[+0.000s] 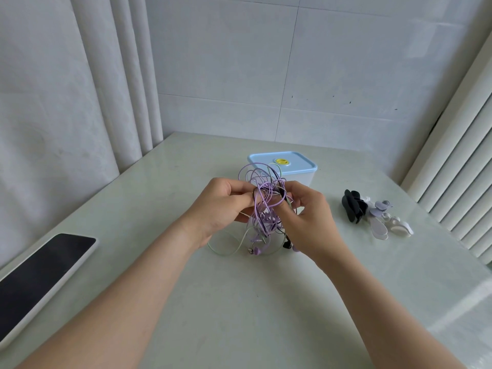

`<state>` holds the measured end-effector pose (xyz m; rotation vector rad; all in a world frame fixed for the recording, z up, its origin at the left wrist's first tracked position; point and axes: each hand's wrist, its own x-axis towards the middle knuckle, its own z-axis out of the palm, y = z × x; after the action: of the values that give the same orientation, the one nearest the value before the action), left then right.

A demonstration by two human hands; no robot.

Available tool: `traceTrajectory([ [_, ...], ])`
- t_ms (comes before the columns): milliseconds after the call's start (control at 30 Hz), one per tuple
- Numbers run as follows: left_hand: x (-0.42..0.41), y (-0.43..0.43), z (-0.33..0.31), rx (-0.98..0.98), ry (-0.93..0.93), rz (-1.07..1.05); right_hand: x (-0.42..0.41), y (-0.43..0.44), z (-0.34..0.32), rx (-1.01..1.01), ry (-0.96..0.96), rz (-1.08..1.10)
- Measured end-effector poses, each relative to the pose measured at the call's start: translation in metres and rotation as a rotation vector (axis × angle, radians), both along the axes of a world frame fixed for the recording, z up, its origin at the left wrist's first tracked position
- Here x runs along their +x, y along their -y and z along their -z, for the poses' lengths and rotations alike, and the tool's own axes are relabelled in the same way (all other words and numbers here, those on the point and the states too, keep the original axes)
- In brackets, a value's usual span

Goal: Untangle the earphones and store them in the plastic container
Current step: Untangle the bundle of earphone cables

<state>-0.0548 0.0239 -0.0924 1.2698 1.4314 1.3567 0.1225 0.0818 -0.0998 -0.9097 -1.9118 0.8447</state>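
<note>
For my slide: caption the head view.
Left hand and right hand grip tangled earphones before the lidded plastic container.

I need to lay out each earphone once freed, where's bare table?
Bare table between your forearms; also between the dark-screened device and the left hand. Crowded around the earphone tangle, the lidded container behind it, and the clip pile at right.
</note>
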Motion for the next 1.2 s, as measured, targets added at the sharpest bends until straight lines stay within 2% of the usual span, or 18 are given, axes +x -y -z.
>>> traceTrajectory([
  [200, -0.001, 0.002, -0.002, -0.058, 0.107, 0.067, -0.002, 0.005, -0.004, -0.037, -0.025, -0.053],
  [367, 0.003, -0.004, 0.000, -0.019, 0.189, -0.106, -0.002, 0.004, -0.006, -0.144, -0.193, 0.030],
  [467, -0.004, -0.013, 0.000, 0.052, 0.458, -0.226, 0.000, -0.002, -0.005, -0.181, -0.281, 0.092],
  [533, -0.009, -0.014, -0.002, 0.083, 0.723, -0.229, 0.002, -0.005, -0.003, -0.200, -0.285, 0.127],
  [600, -0.012, -0.012, -0.005, 0.077, 0.877, -0.186, 0.003, -0.007, -0.001, -0.204, -0.258, 0.143],
  [633, -0.012, -0.010, -0.005, 0.048, 0.849, -0.163, 0.003, -0.007, 0.000, -0.204, -0.237, 0.150],
  [667, -0.013, -0.008, -0.004, 0.008, 0.730, -0.150, 0.002, -0.007, 0.000, -0.191, -0.210, 0.153],
  [767, -0.009, -0.006, 0.003, -0.022, 0.242, -0.083, 0.002, -0.010, 0.003, -0.050, -0.070, 0.159],
  [833, -0.006, -0.007, 0.006, 0.053, 0.180, -0.087, 0.001, -0.012, 0.005, 0.029, 0.030, 0.182],
  [867, -0.004, -0.008, 0.005, 0.099, 0.230, -0.122, 0.001, -0.010, 0.004, 0.033, 0.057, 0.184],
  [933, -0.003, -0.008, 0.000, 0.177, 0.443, -0.154, -0.002, -0.007, 0.003, 0.013, 0.093, 0.185],
  [1100, -0.005, -0.007, -0.008, 0.275, 0.949, -0.058, -0.005, -0.012, 0.007, 0.006, 0.184, 0.302],
  [1200, -0.006, -0.012, -0.009, 0.319, 1.019, -0.242, 0.000, -0.020, 0.009, -0.019, 0.183, 0.376],
])
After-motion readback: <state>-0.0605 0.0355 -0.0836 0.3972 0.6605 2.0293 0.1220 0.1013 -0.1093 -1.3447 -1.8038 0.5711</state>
